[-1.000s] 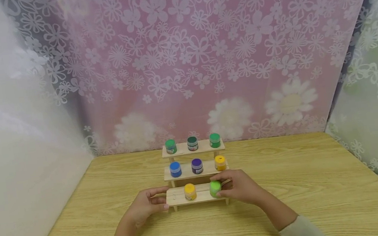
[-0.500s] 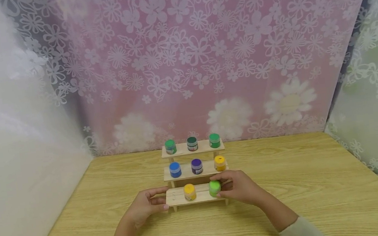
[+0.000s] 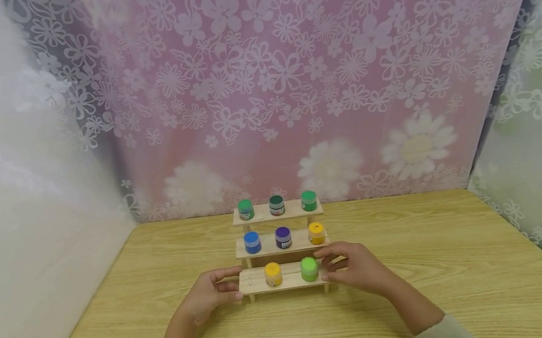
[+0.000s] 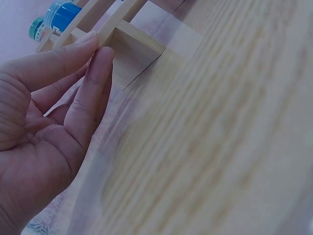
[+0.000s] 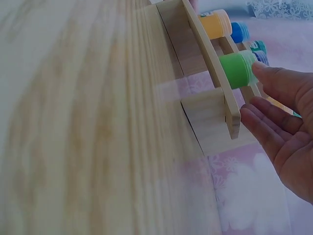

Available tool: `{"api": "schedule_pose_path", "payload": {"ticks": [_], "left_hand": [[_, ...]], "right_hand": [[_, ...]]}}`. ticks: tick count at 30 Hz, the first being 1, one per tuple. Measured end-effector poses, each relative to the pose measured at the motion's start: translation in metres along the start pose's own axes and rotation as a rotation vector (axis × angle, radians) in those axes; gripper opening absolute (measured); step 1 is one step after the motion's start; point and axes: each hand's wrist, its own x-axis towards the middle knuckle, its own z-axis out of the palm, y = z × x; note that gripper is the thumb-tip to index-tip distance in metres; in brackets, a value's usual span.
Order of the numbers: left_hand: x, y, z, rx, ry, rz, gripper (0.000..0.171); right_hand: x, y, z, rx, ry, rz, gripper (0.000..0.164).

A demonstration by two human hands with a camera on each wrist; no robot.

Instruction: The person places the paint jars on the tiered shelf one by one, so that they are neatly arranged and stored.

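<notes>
A three-tier wooden display stand (image 3: 291,282) holds small paint jars. My left hand (image 3: 205,296) pinches the left end of its lowest shelf. In the left wrist view, thumb and fingertips meet at the shelf end (image 4: 108,32). On that shelf, a yellow paint jar (image 3: 273,274) stands near the middle and a light green paint jar (image 3: 309,269) towards the right. My right hand (image 3: 355,268) is just right of the light green jar, fingers loosely bent and holding nothing. The right wrist view shows its thumb close to the jar's lid, the other fingertips by the shelf end.
A blue jar (image 3: 252,242), a purple jar (image 3: 283,238) and an orange-yellow jar (image 3: 315,233) stand on the middle shelf. Three green-lidded jars, one a darker green jar (image 3: 277,205), line the top shelf. Behind the wood-grain table (image 3: 410,242) hangs a pink floral sheet (image 3: 262,92).
My right hand has let go of the light green jar and drawn back to the right. The jar stays on the lowest shelf. My left hand keeps its place.
</notes>
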Motion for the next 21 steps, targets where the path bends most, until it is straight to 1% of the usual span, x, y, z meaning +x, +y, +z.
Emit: {"api": "schedule_pose_path", "payload": {"ticks": [6, 9, 15, 18, 21], "left_hand": [[0.002, 0.001, 0.001, 0.000, 0.005, -0.014, 0.065], [0.002, 0.002, 0.000, 0.020, 0.016, -0.022, 0.065], [0.000, 0.004, -0.006, 0.073, 0.064, 0.008, 0.062], [-0.003, 0.005, -0.009, 0.097, 0.076, 0.020, 0.060], [-0.007, 0.006, -0.010, 0.102, 0.077, 0.033, 0.060]], "right_hand": [[-0.012, 0.006, -0.013, 0.013, 0.030, 0.024, 0.043], [-0.018, 0.008, -0.020, 0.023, 0.052, 0.040, 0.043], [-0.031, 0.013, -0.035, 0.013, 0.122, 0.082, 0.043], [-0.038, 0.017, -0.041, -0.011, 0.154, 0.105, 0.043], [-0.044, 0.021, -0.048, -0.050, 0.181, 0.105, 0.044]]}}
